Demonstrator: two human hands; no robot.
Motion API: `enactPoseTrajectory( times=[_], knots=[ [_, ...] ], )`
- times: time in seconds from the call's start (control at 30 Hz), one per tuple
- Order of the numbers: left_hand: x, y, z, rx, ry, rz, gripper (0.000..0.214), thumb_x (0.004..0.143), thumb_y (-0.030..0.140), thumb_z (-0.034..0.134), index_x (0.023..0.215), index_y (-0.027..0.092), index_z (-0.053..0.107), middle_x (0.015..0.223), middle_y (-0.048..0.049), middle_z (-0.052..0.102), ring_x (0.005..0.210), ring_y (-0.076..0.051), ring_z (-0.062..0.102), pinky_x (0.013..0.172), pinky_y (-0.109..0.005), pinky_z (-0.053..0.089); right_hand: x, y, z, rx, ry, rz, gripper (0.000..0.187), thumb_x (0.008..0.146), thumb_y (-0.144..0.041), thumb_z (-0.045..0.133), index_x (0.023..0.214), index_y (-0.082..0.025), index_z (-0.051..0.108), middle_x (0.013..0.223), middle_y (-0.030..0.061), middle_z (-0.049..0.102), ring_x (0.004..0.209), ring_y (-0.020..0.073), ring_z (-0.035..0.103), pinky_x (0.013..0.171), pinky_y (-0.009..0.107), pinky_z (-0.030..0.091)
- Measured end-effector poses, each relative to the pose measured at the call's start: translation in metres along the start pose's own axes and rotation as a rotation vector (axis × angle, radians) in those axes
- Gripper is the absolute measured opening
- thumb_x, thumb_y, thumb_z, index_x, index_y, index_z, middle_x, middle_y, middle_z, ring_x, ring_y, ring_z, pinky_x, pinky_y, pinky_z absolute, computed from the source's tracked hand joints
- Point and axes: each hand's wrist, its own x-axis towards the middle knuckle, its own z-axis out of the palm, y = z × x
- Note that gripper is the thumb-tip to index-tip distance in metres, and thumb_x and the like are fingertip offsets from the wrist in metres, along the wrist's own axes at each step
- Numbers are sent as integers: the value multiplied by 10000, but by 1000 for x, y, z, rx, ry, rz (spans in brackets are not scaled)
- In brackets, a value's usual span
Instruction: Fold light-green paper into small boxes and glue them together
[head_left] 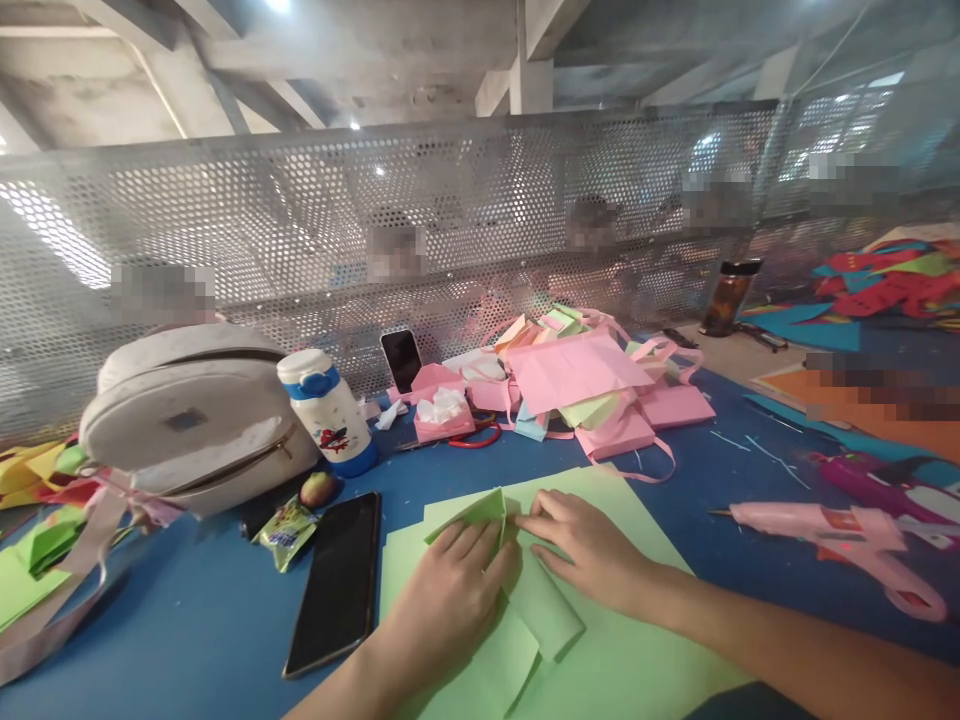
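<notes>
A folded piece of light green paper (540,605), with a raised flap at its far side and a curled part near me, lies on larger green sheets (630,640). My left hand (457,585) rests over the folded paper, its fingers tucked against the raised flap and its thumb along the right side, holding it. From the right, my right hand (585,540) reaches to the same fold. Its index fingertip is at the paper's edge, with thumb and fingers apart. The fingertips of my left hand are partly hidden by the flap.
A black phone (337,580), a snack packet (286,535), a bottle (330,415) and a grey backpack (195,400) stand left. Pink paper pieces (577,370) pile up behind, near red-handled scissors (480,437). A pink glue gun (847,535) lies right. A perforated metal screen (300,220) closes the back.
</notes>
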Motion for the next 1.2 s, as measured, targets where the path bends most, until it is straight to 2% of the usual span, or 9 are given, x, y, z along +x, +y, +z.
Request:
enactPoseTrajectory(
  times=[0.13,0.23,0.33,0.63,0.77,1.03,1.13,1.2],
  knots=[
    [0,0,0,32,-22,0,394,939,146,435,1318,101,530,1341,-187,618,1223,-305,600,1037,-456,481,2,0,-3,-62,-16,-26,348,942,-155,528,1265,-254,612,995,56,575,845,213,556,715,317,425],
    [2,-1,-2,40,-39,6,393,950,146,411,1320,91,533,1334,-194,621,1214,-308,607,1025,-454,495,4,4,-10,-67,-49,-78,349,944,-111,478,1198,-271,656,949,41,578,813,196,550,692,301,395],
    [2,-2,-2,58,-3,22,388,957,140,394,1311,92,545,1313,-197,635,1195,-313,620,1005,-457,510,3,8,-18,-85,-104,-157,390,911,-61,455,1142,-273,688,895,30,592,805,190,545,688,303,364],
    [2,-3,2,18,30,18,372,938,135,419,1272,99,577,1293,-217,640,1179,-324,624,985,-453,514,-6,2,-37,-210,-243,-291,242,896,-131,497,976,-217,708,747,30,619,700,193,508,612,339,248],
    [2,-3,0,0,2,18,394,916,120,429,1282,104,572,1286,-218,642,1178,-334,621,988,-470,508,-11,-5,-47,-242,-295,-307,170,845,-122,549,884,-205,692,714,22,633,671,193,515,623,347,263],
    [2,-4,1,23,26,41,366,947,165,424,1270,90,580,1256,-232,660,1163,-347,637,965,-481,533,-28,-25,-63,-272,-453,-278,171,717,-79,568,802,-189,668,697,31,660,685,208,560,699,367,338],
    [2,-4,2,23,27,29,354,964,182,411,1262,99,584,1255,-220,664,1163,-338,639,971,-481,533,-29,-29,-66,-267,-526,-256,152,700,-87,554,761,-179,658,679,36,649,671,202,562,703,366,336],
    [2,-3,2,25,30,25,349,966,185,411,1255,102,588,1263,-217,661,1167,-332,639,971,-475,534,-29,-28,-65,-255,-528,-250,146,708,-90,541,733,-184,651,670,32,640,682,194,562,703,360,331]
  ],
)
